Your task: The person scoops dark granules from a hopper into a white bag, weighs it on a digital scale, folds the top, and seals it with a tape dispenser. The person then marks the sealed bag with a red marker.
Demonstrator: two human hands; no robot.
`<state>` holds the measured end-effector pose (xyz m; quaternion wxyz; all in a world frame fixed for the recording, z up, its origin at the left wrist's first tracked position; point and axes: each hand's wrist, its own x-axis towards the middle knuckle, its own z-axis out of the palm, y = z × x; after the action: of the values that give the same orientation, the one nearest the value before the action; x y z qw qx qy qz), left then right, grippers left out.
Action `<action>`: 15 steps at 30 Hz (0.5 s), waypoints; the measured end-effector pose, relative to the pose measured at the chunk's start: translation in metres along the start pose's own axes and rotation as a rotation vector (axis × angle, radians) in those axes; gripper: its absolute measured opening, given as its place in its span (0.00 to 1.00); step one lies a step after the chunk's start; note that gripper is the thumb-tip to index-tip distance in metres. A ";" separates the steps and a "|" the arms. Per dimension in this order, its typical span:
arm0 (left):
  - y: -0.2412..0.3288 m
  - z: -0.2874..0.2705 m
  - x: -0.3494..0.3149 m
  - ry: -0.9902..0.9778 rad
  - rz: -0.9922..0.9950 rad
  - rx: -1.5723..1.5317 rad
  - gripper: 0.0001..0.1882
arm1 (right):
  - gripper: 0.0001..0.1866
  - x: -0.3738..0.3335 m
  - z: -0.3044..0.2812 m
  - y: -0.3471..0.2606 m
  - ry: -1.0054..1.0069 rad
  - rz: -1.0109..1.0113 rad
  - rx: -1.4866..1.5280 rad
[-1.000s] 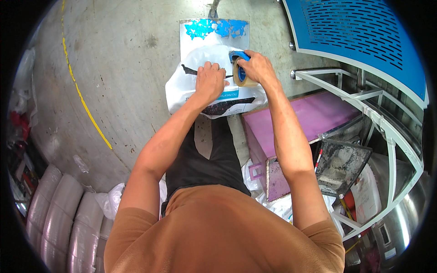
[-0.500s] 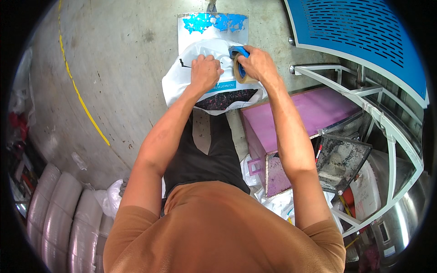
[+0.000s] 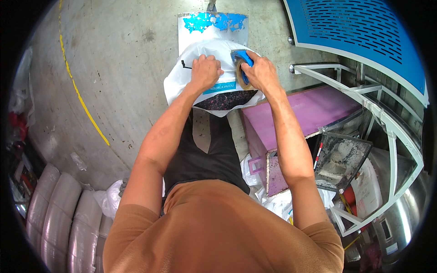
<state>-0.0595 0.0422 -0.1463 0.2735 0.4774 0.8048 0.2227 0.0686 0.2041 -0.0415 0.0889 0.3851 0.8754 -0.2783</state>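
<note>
In front of me a white plastic bag [image 3: 180, 84] with a blue printed label [image 3: 220, 88] stands near my knees. Dark granules with pinkish specks [image 3: 223, 101] show at its near side. My left hand [image 3: 205, 72] is closed on the top of the bag, its fingers curled and their tips partly hidden. My right hand [image 3: 260, 70] grips a blue tape dispenser [image 3: 242, 57] at the bag's right side; the tape roll [image 3: 242, 75] on it is tan. A short black strip [image 3: 185, 65] sticks out from the bag left of my left hand.
Behind the bag rises a flat panel [image 3: 214, 22] with peeling blue film. To the right lie a purple metal box [image 3: 300, 111], a dusty black-framed tray [image 3: 343, 161] and a white metal frame [image 3: 391, 145] beside a slotted blue panel [image 3: 355, 36]. Wrapped rolls [image 3: 54, 214] stand at lower left.
My right hand has tilted the tape dispenser and shifted slightly down and right. The left hand has stayed at the top of the bag.
</note>
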 end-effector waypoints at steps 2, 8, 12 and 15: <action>-0.002 -0.001 0.000 -0.033 -0.010 -0.016 0.10 | 0.25 -0.008 -0.005 0.001 -0.027 0.007 -0.013; -0.010 0.003 0.001 -0.027 -0.011 0.009 0.11 | 0.28 -0.092 -0.018 0.014 -0.075 0.131 -0.039; -0.005 -0.001 0.005 -0.035 -0.022 0.028 0.10 | 0.30 -0.119 -0.024 0.023 0.023 0.236 0.075; -0.003 -0.001 0.006 -0.046 -0.033 0.025 0.10 | 0.29 -0.113 -0.029 0.027 0.129 0.207 0.117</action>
<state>-0.0642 0.0463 -0.1489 0.2895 0.4726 0.8086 0.1973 0.1675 0.1648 0.0133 0.0381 0.4950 0.8170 -0.2931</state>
